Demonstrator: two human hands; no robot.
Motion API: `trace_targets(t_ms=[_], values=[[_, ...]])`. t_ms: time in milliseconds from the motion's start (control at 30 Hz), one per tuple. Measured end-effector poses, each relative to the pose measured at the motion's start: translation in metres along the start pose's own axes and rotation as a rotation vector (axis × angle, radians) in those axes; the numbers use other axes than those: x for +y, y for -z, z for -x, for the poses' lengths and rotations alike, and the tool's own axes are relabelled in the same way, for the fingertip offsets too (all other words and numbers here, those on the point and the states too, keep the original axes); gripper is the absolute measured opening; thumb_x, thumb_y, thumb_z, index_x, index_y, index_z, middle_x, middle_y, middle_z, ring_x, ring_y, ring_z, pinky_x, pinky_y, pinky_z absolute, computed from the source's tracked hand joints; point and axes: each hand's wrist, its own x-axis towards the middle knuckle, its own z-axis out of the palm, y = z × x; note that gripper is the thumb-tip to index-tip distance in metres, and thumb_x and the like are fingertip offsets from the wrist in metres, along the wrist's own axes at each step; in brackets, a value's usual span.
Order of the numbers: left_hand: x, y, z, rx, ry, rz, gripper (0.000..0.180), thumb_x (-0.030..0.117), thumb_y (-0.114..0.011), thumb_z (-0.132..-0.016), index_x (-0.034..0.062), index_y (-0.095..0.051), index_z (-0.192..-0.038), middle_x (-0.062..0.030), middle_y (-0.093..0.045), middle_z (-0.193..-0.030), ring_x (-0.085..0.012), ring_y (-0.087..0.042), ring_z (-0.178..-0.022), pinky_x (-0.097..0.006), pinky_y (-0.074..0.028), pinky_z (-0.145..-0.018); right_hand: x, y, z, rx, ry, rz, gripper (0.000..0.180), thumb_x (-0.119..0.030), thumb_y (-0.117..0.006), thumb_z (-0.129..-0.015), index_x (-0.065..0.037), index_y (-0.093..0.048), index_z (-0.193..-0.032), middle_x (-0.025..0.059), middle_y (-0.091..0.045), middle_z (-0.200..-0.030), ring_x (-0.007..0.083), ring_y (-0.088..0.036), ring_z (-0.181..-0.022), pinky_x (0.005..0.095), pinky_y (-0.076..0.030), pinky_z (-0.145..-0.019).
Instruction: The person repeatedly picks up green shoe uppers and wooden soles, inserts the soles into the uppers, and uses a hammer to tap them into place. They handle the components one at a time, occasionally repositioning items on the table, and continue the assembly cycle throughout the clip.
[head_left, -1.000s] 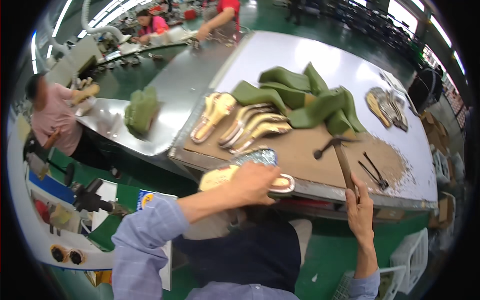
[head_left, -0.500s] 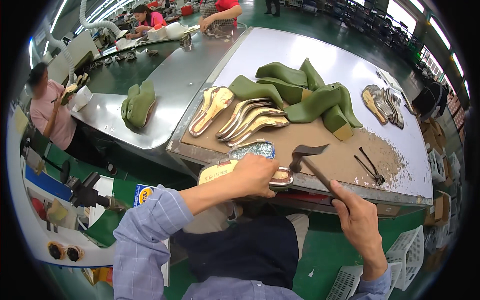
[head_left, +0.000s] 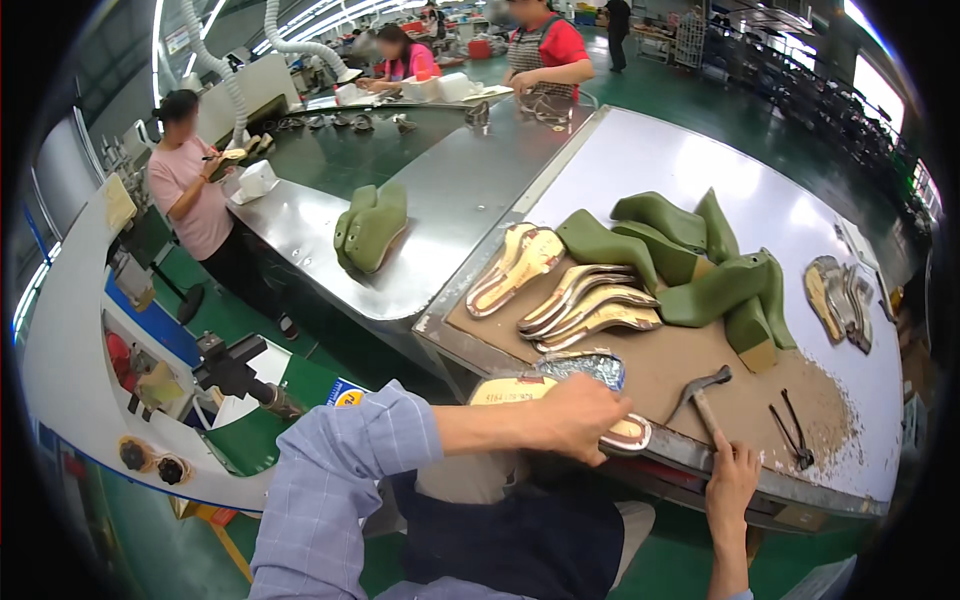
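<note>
My left hand [head_left: 578, 415] is closed over the middle of a shoe last with a pale insole [head_left: 508, 388] on its upward side. The insole's rounded end [head_left: 628, 432] shows past my fingers, at the table's near edge; its underside is mostly hidden. My right hand [head_left: 733, 475] grips the handle end of a hammer [head_left: 700, 388], whose dark curved head is at the brown board [head_left: 670, 362]. Beyond my left hand lies a blue and silver wrapped bundle [head_left: 590, 368]. To the hammer's right rests a pair of black pincers [head_left: 795, 435].
Several pale insoles [head_left: 590, 305] and green shoe lasts [head_left: 715, 290] lie on the worktable [head_left: 640, 150]. More insoles [head_left: 840, 300] are at its right. Another pair of green lasts [head_left: 372, 228] stands on the metal bench [head_left: 450, 200]. A machine [head_left: 70, 350] is at left; co-workers stand beyond.
My head view has swung left, so the scene sits further right. The hammer has come down from above the table edge to the board. My left hand keeps its hold on the last.
</note>
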Motion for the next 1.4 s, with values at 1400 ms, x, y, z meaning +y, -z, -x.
trace_targets(t_ms=[1400], values=[[-0.240,0.043,-0.147,0.168,0.332,-0.325,0.071,0.020,-0.081,-0.071,0.0112,-0.054,-0.137,-0.0108,-0.059,-0.137,-0.0315,-0.051,-0.133,-0.044,-0.045,-0.108,-0.066,0.010,-0.064,0.046,-0.157,-0.645,0.039,-0.006,-0.074,-0.086,0.000,-0.061,-0.122,0.0192,-0.064,-0.109,0.0332,-0.065,-0.098,0.0405,-0.052,-0.086]])
